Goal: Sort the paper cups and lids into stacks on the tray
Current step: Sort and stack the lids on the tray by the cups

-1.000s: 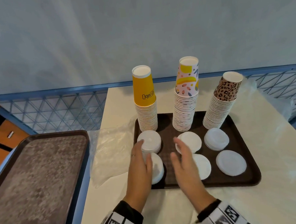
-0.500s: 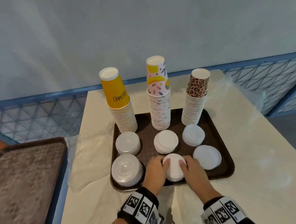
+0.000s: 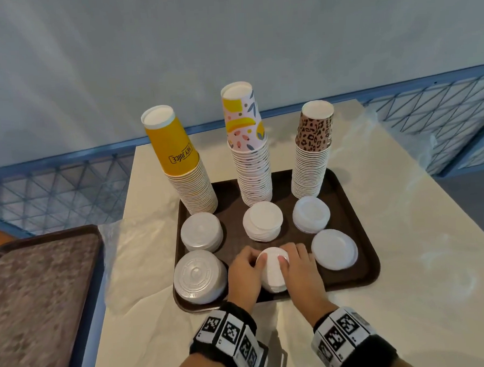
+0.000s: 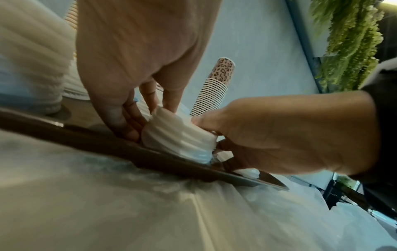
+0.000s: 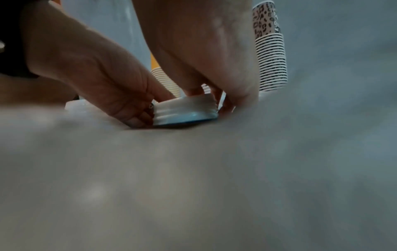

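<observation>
Front-centre lid stack (image 3: 273, 268) sits upright on tray (image 3: 360, 261), near edge; your L hand (image 3: 244, 273) & R hand (image 3: 301, 270) flank it, equally near, fingers curled onto its sides, axis vertical, so lift straight up

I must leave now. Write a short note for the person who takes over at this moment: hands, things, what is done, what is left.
Left hand and right hand: both grip the front-middle lid stack, one on each side; it rests on the brown tray.
On the tray: three cup stacks behind, yellow, floral, leopard; six lid stacks in front.
Done: cups and lids appear sorted.
Left: square up this stack, release.
</observation>
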Demonstrator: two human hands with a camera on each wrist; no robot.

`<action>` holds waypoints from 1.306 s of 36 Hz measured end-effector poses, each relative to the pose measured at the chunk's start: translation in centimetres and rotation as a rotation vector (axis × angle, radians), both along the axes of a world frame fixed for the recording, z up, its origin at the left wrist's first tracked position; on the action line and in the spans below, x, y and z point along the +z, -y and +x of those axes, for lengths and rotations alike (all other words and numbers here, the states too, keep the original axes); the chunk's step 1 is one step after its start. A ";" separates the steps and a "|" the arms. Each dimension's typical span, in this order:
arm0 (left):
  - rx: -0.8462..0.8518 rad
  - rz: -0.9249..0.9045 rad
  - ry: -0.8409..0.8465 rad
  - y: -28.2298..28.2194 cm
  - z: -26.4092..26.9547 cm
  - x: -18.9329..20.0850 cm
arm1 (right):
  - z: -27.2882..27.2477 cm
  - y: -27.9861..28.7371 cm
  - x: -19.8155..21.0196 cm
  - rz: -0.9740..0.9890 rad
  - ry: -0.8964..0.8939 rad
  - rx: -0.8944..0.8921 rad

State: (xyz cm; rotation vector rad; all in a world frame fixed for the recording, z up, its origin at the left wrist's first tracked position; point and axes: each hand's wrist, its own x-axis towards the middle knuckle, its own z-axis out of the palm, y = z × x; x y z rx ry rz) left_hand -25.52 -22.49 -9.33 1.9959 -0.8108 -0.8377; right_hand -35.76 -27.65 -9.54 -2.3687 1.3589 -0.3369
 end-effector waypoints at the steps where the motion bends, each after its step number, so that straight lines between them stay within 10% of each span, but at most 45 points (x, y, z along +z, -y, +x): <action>1: -0.004 0.013 0.007 0.1 0.2 0.0 | 0.0 0.3 0.1 0.014 -0.010 -0.003; 12: 0.031 0.046 0.073 0.3 -0.3 -0.9 | 0.2 0.3 -0.2 -0.032 -0.434 0.145; 27: 0.102 0.171 0.064 4.1 2.6 2.4 | 0.5 3.1 2.7 0.236 0.240 -0.083; 47: 0.080 0.106 0.008 6.6 2.5 2.8 | 1.8 2.7 2.4 0.450 0.317 -0.054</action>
